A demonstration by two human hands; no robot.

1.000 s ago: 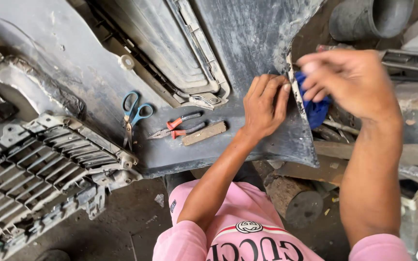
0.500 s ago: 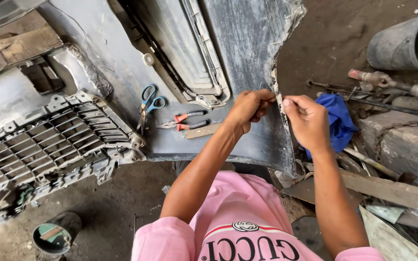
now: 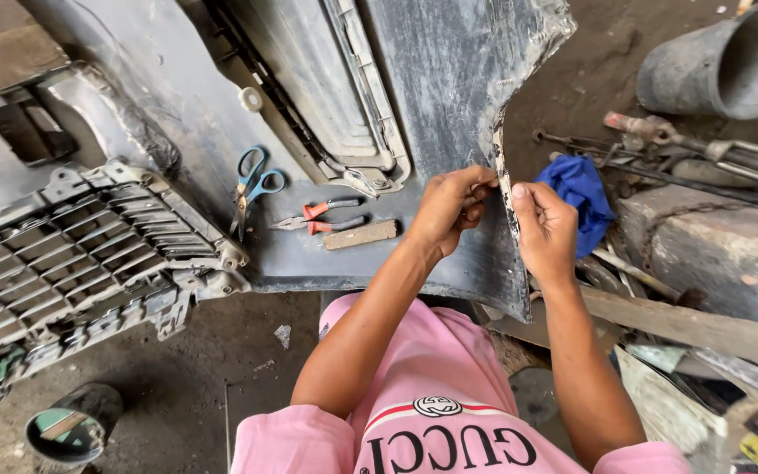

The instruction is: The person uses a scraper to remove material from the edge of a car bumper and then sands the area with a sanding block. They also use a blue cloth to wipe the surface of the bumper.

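A large grey car bumper lies in front of me, its right edge torn and ragged. My left hand pinches that torn edge from the inside, fingers closed on the plastic. From the outside, my right hand grips the same edge, thumb pressed against the whitish damaged strip. The two hands almost touch across the edge. A blue cloth lies just right of my right hand, on the ground.
On the bumper lie blue-handled scissors, red-handled pliers and a small wooden block. A grey grille sits at left, a tin at lower left. Metal rods, planks and a grey pipe crowd the right.
My right hand has come off the blue cloth and moved left onto the torn bumper edge, next to my left hand. The view has shifted so the cloth now lies uncovered.
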